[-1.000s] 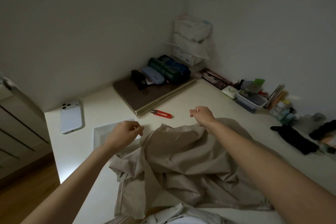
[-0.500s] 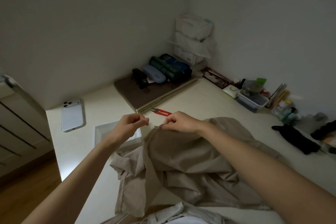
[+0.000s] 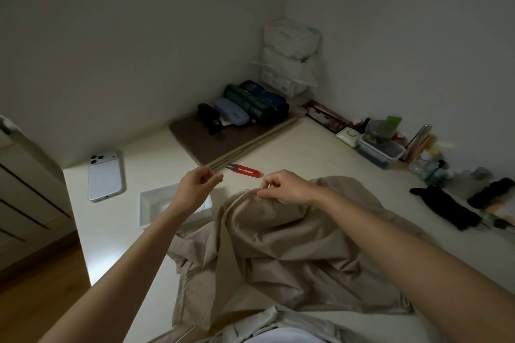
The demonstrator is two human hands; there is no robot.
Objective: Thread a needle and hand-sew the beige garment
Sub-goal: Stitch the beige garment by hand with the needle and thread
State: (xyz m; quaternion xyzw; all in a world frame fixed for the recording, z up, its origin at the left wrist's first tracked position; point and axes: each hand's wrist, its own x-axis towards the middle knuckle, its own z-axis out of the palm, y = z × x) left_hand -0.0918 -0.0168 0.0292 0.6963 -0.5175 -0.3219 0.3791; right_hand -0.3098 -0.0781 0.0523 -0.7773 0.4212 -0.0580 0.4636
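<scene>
The beige garment (image 3: 281, 253) lies crumpled on the white table (image 3: 312, 153) in front of me. My right hand (image 3: 287, 188) rests on its raised top fold, thumb and forefinger pinched together at the fabric edge; whether a needle sits between them is too small to tell. My left hand (image 3: 196, 185) hovers just left of the garment above a white tray, fingers curled with thumb and forefinger pinched as if on a thread, which I cannot make out. Red thread snips (image 3: 245, 170) lie just beyond the two hands.
A white tray (image 3: 152, 207) sits under my left hand, and a white phone (image 3: 104, 175) lies at the far left. A brown board (image 3: 211, 142) carries cases and rolls in the corner. Boxes, bottles and dark items (image 3: 443, 211) line the right wall.
My right hand moved left and down from the far side of the garment onto its top fold. My left hand rose slightly and shifted right, closer to the right hand.
</scene>
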